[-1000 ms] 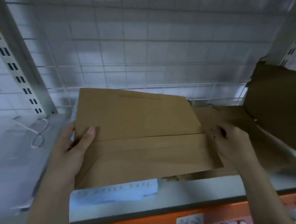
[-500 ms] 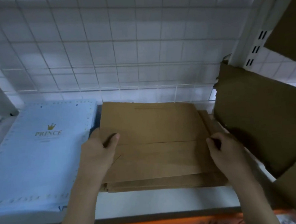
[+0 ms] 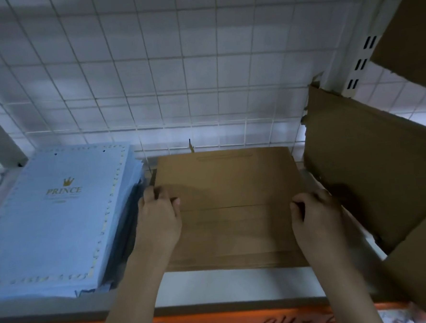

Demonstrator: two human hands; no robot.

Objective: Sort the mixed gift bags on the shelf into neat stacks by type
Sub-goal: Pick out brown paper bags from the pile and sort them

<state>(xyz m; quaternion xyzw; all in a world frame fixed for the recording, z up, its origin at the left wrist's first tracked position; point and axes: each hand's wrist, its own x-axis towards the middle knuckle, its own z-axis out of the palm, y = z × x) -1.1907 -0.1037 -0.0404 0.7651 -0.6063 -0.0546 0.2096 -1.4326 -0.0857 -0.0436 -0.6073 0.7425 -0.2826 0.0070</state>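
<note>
Both forearms rise from the bottom edge of the frame toward its middle. The left hand [image 3: 158, 219] sits left of centre, fingers curled, thumb pointing right. The right hand [image 3: 315, 215] sits right of centre, fingers curled under, knuckles up.

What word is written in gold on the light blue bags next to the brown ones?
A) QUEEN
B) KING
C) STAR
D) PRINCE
D: the top of the light blue bags shows PRINCE in gold under a small crown, left of the brown bags on the shelf.
</note>
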